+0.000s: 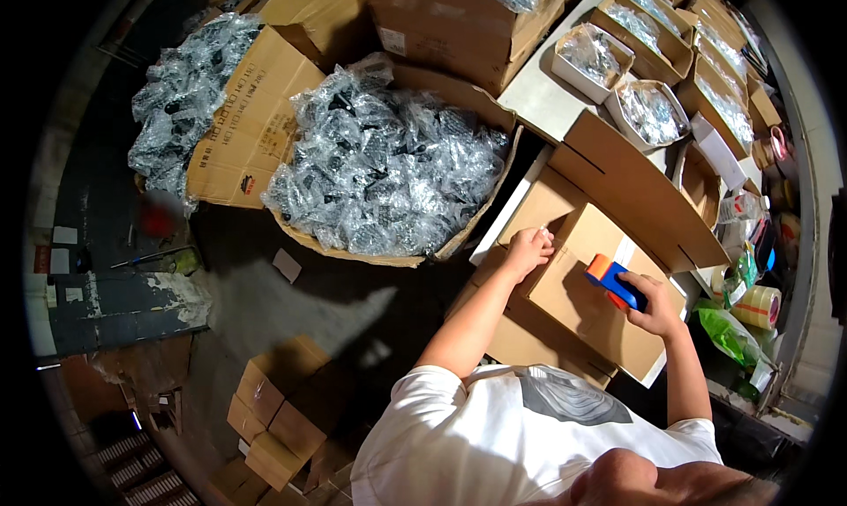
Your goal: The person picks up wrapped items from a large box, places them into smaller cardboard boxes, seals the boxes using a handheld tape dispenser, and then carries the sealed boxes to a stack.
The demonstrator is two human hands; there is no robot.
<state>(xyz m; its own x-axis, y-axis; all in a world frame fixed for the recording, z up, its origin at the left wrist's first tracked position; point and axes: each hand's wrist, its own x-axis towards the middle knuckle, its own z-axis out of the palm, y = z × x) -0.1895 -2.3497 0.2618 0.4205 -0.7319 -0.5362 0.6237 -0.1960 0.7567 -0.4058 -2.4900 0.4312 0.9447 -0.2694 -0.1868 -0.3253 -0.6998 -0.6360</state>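
A cardboard box [593, 241] lies on the work table in front of me, its brown panels spread around it. One long slotted flap [635, 188] stands up along the far right side. My right hand [655, 307] is closed around a blue and orange tape dispenser [618, 281], held over the box's top panel. At the left edge of that panel is my left hand [529, 250], its fingers curled together. Whatever those fingers pinch, if anything, is too small to make out.
A large open carton [353, 257] full of bubble-wrapped items stands to the left, with another wrapped heap [181, 100] beyond it. Small boxes of bagged parts [648, 113] line the table's back. Tape rolls [757, 307] sit at right. Cartons [278, 427] rest lower left.
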